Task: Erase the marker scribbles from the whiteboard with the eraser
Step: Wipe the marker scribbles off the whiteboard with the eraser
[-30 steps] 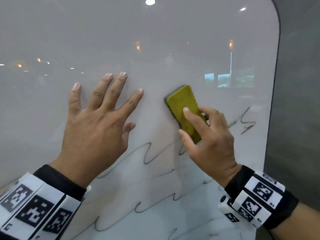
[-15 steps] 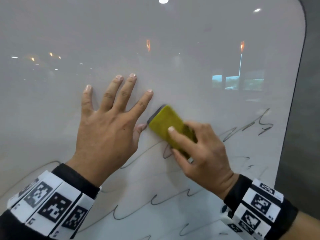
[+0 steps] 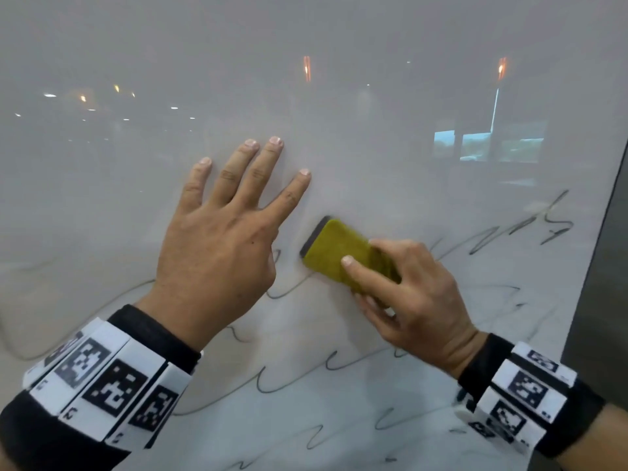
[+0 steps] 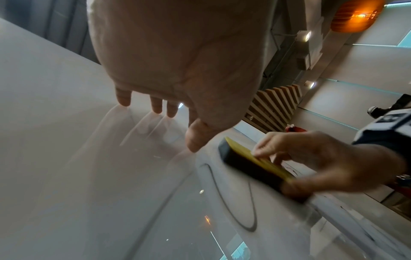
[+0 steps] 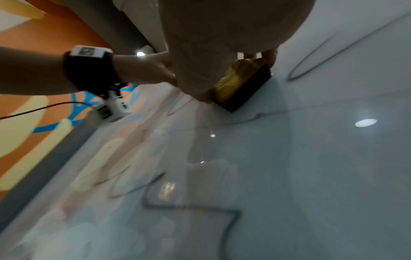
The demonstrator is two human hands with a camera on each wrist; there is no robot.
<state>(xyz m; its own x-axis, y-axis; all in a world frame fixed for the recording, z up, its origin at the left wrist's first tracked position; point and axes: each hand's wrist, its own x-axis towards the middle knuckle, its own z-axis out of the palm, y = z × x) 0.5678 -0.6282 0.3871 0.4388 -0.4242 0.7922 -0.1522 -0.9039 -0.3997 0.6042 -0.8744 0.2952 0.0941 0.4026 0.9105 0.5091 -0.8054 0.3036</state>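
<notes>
Head view: left hand (image 3: pixel 217 246) flat on the whiteboard (image 3: pixel 339 96), fingers spread and straight, holding nothing. Right hand (image 3: pixel 414 300) has its grip curled round the eraser (image 3: pixel 334 254), index finger along the yellow top, thumb on the near side. Eraser lies pad-down on the board, just right of the left hand's thumb side, tilted with its dark edge toward upper left. Marker scribbles (image 3: pixel 523 229) run in wavy lines to the right of the eraser and below both hands; board above the hands shows only reflections. Coded wristbands (image 3: pixel 108 385) on both wrists.

Left wrist view: left hand (image 4: pixel 177 58) palm toward the board, fingertips (image 4: pixel 123 101) touching it. Eraser (image 4: pixel 251 168) beside the thumb, pinched by the right hand (image 4: pixel 329 161); a scribble loop (image 4: pixel 233 211) sits below it.

Right wrist view: blurred. Eraser (image 5: pixel 242 84) pressed on the board under the right hand (image 5: pixel 222 35); scribble line (image 5: pixel 191 207) in the foreground.
</notes>
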